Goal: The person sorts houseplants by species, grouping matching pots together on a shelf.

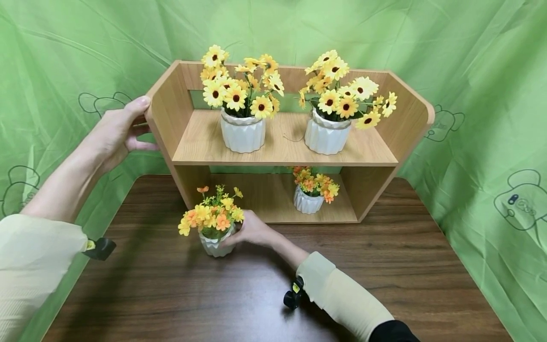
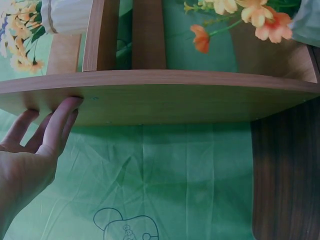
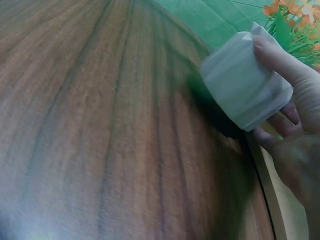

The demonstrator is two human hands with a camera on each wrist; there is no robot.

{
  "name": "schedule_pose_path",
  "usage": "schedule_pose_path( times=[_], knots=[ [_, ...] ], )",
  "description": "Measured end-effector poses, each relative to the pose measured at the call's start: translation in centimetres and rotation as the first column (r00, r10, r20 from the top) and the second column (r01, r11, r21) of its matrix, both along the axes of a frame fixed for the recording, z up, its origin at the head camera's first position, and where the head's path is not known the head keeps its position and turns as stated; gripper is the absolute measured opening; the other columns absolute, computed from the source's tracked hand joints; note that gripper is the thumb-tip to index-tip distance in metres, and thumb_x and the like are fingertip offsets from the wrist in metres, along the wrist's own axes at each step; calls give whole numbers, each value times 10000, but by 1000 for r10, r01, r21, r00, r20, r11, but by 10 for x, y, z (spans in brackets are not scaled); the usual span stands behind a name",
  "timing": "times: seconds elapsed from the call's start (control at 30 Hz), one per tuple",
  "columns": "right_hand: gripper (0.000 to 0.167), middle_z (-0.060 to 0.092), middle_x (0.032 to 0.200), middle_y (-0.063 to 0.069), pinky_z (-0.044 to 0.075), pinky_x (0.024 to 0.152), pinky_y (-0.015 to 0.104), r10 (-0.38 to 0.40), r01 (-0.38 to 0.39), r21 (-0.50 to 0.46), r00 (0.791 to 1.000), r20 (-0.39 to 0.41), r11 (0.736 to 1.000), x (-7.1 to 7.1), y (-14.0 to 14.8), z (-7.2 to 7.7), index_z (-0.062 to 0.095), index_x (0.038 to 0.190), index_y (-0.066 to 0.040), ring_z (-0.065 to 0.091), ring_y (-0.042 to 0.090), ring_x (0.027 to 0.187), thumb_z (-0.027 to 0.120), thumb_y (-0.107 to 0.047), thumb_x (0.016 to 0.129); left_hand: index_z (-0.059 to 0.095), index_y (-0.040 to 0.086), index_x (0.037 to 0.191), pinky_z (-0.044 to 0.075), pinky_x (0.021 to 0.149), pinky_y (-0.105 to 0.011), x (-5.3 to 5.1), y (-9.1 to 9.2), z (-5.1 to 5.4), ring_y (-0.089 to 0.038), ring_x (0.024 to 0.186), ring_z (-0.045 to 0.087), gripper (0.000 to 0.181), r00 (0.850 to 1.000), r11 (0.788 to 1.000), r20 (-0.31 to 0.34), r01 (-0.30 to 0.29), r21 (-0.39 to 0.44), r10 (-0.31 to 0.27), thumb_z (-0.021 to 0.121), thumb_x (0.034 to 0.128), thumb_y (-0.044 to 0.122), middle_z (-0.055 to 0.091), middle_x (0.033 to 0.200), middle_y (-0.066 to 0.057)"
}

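My right hand (image 1: 253,230) grips a white faceted flowerpot (image 1: 211,247) with yellow and orange artificial flowers (image 1: 211,216). In the right wrist view the thumb lies along the wall of this pot (image 3: 242,82), and a dark shadow falls on the table beside it. The pot is in front of the left part of a two-tier wooden shelf (image 1: 273,164). At the shelf's left side panel (image 1: 168,111), my left hand (image 1: 117,130) touches the upper edge. From the left wrist view, its extended fingers (image 2: 57,117) rest against the panel's outer face.
Two white pots of yellow daisies, one on the left (image 1: 242,133) and one on the right (image 1: 326,135), stand on the upper tier. Another pot of orange and yellow flowers (image 1: 308,202) is on the lower tier, right side. A dark wood table (image 1: 192,304) lies below; green cloth (image 1: 483,142) surrounds it.
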State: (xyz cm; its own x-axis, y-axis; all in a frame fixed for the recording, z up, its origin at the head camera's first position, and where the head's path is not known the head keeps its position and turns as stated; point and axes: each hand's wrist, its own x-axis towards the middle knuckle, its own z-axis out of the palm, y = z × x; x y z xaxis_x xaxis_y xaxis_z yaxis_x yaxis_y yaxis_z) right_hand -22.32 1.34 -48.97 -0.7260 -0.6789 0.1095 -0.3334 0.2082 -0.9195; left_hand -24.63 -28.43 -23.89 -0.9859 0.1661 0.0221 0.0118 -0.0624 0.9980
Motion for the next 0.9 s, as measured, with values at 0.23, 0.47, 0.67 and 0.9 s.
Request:
schedule_pose_path(
  times=[0.23,0.47,0.67,0.9],
  knots=[
    [791,684,1343,-78,511,1133,245,4,-1,68,999,-39,998,-13,15,12,608,1372,-250,627,63,1250,984,-254,676,391,77,1569,697,734,-382,0,0,-1,-115,1104,688,643,1000,1000,-3,3,-16,-3,586,1036,380,549,1348,-17],
    [752,690,1322,-103,524,1122,261,13,-9,83,999,-45,997,-24,28,22,622,1348,-272,636,67,1233,979,-299,686,380,68,1572,696,740,-388,1,-1,0,-119,1099,692,648,1000,1000,-4,5,-19,-5,581,1041,381,543,1350,-24],
    [759,680,1327,-90,535,1121,294,41,-40,59,999,-14,997,-32,33,25,609,1360,-261,635,77,1232,976,-252,696,394,47,1557,696,739,-389,1,-1,0,-125,1090,702,635,1000,1000,-10,3,-6,-3,580,1042,369,575,1330,-16],
    [854,636,1406,-91,513,1148,294,11,-4,116,998,-63,993,-43,41,30,544,1438,-271,603,92,1293,970,-319,700,393,72,1571,695,744,-388,2,0,0,-129,1095,696,635,1000,1000,-13,5,-4,-5,579,1042,370,566,1336,-22]
  ],
)
